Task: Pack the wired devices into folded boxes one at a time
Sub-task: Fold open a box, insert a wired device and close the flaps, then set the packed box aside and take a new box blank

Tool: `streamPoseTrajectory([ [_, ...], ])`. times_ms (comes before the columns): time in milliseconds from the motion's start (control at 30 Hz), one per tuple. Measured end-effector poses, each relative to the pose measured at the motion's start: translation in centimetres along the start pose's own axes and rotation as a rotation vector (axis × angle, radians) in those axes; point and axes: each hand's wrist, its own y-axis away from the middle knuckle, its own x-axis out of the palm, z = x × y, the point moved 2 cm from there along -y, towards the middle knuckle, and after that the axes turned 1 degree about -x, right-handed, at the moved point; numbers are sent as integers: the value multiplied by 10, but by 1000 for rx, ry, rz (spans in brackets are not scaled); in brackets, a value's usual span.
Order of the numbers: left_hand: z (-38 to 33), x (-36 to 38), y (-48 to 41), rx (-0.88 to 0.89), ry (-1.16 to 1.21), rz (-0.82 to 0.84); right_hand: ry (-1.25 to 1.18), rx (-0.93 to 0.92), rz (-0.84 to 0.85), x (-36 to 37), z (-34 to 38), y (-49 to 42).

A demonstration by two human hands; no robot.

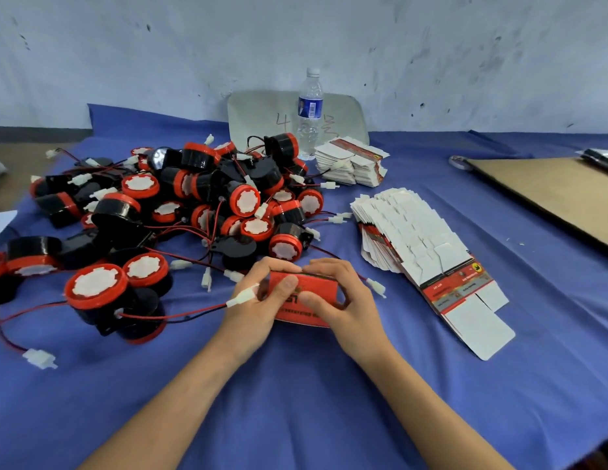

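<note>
Head view: At a table under a blue cloth (329,401), a person holds a small red box (307,308) low over the cloth, close in front of them. The left hand (253,308) grips one end and the right hand (346,300) the other. Both thumbs press on the printed top face while the other fingers curl round the far edge. The box's long axis runs side to side, so each end faces a palm; whether a device is already inside cannot be told.

The pile of black-and-red wired devices (194,205) lies to the left and beyond the box, nearer the left hand. The nearest device (95,293) sits just left of that hand, and its red-and-black wire ends in a white plug (243,296) lying against the left fingers. The fanned stack of flat boxes (414,239) lies to the right, nearer the right hand. A second stack (353,161) and a water bottle (309,110) stand farther back, well apart from both hands.
</note>
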Motion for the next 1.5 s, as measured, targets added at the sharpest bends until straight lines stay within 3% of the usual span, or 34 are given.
streamPoseTrajectory([
  [100,4,6,3,-29,38,-31,-99,104,-67,4,-3,0],
  [367,5,9,5,-51,27,-39,-90,108,-124,6,0,4],
  [500,2,10,8,-54,134,-19,-125,174,-209,4,4,12],
  [600,4,7,5,-66,219,-5,-260,292,-404,-3,6,12],
  [700,10,3,1,-60,232,-36,-673,421,-642,-16,12,15],
  [800,17,2,-3,-40,254,-51,-898,376,-823,-38,18,29],
  [867,16,2,-3,-30,268,-40,-897,362,-991,-56,25,41],
  [933,15,6,-3,-34,277,-15,-837,361,-1275,-84,32,56],
  [1067,12,10,-1,-49,305,16,-705,172,-1691,-138,42,86],
  [1233,11,11,0,-63,292,37,-674,-54,-1902,-161,40,106],
  [1300,11,11,0,-64,288,40,-659,-109,-1913,-163,35,108],
  [1367,11,10,0,-66,287,37,-608,-135,-1798,-156,30,103],
  [1433,11,11,0,-67,278,39,-372,-38,-1537,-142,27,86],
  [1500,12,10,0,-69,261,43,182,198,-1098,-126,17,64],
])
